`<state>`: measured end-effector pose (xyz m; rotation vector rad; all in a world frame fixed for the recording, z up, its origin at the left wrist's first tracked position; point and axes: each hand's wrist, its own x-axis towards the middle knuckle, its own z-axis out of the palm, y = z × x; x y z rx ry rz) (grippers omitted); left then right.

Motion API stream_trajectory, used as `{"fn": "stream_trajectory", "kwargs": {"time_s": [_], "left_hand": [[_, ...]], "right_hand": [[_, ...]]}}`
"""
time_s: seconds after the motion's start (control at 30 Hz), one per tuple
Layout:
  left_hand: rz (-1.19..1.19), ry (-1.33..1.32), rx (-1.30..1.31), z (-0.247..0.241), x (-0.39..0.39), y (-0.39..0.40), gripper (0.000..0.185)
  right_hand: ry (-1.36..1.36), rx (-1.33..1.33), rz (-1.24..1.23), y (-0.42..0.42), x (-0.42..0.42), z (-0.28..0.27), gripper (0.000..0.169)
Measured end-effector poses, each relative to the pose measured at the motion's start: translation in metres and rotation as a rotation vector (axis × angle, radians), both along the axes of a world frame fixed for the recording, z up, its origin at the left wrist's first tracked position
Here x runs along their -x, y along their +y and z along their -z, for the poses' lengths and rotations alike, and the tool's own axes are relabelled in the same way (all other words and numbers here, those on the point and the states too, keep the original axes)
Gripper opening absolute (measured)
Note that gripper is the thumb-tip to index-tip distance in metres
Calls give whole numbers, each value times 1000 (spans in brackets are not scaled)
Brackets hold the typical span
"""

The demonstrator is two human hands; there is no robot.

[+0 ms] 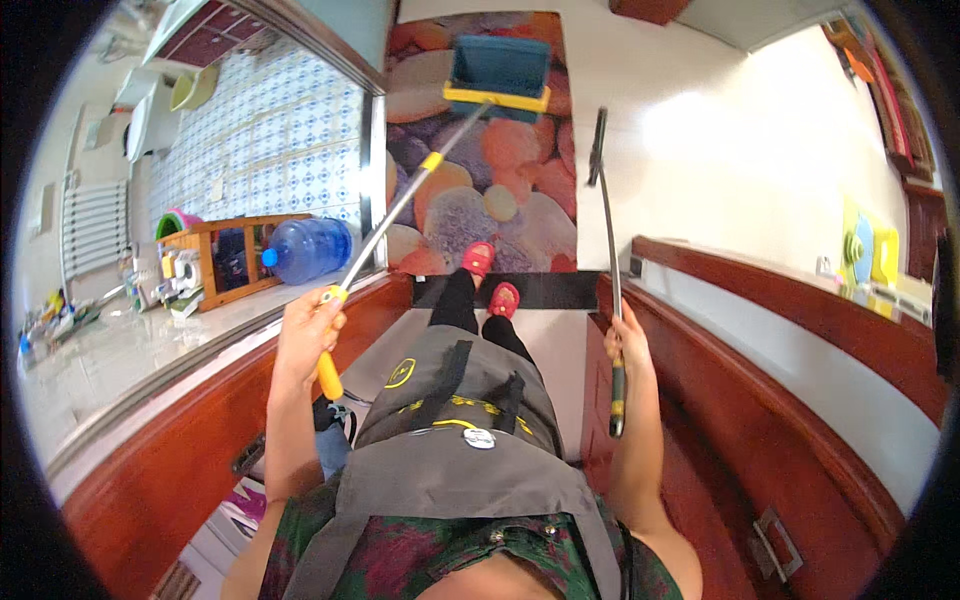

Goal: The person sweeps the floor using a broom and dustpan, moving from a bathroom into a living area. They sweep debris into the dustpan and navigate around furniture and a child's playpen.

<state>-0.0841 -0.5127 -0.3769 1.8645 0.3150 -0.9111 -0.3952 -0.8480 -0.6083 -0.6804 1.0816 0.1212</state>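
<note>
My left hand [309, 334] grips the yellow handle of a long-handled dustpan [499, 71], whose metal pole slants up and away to a dark teal pan with a yellow edge. The pan is over a pebble-print floor mat [487, 157]. In my right hand [628, 339] is the pole of a long-handled tool [609, 217] with a narrow dark head, a broom or squeegee; I cannot tell which. Its head is over the pale floor just right of the mat. The two tools are apart. I wear a grey apron and red slippers.
Reddish-brown wooden door frames [705, 360] stand close on both sides. Beyond the left one are a large blue water bottle [311, 250], a wooden stool [225, 259] on its side in view, and a blue-patterned tiled floor [262, 142]. A dark threshold strip [547, 291] crosses near my feet.
</note>
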Motion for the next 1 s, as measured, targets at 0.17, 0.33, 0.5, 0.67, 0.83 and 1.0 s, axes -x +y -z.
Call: {"fn": "stream_trajectory", "kwargs": {"time_s": [0.17, 0.33, 0.5, 0.67, 0.83, 1.0], "left_hand": [[84, -18, -40, 5, 0, -1, 13], [112, 38, -84, 9, 1, 7, 16], [110, 57, -99, 14, 1, 17, 13], [130, 14, -148, 19, 8, 28, 12], [130, 5, -213, 22, 12, 35, 11], [125, 33, -204, 24, 22, 45, 12]], "right_hand": [[60, -177, 69, 37, 4, 16, 46], [58, -221, 51, 54, 16, 17, 39], [70, -242, 30, 40, 5, 8, 41], [67, -155, -20, 34, -8, -15, 38], [20, -155, -16, 33, 0, -29, 38], [59, -129, 33, 26, 8, -44, 41]]}}
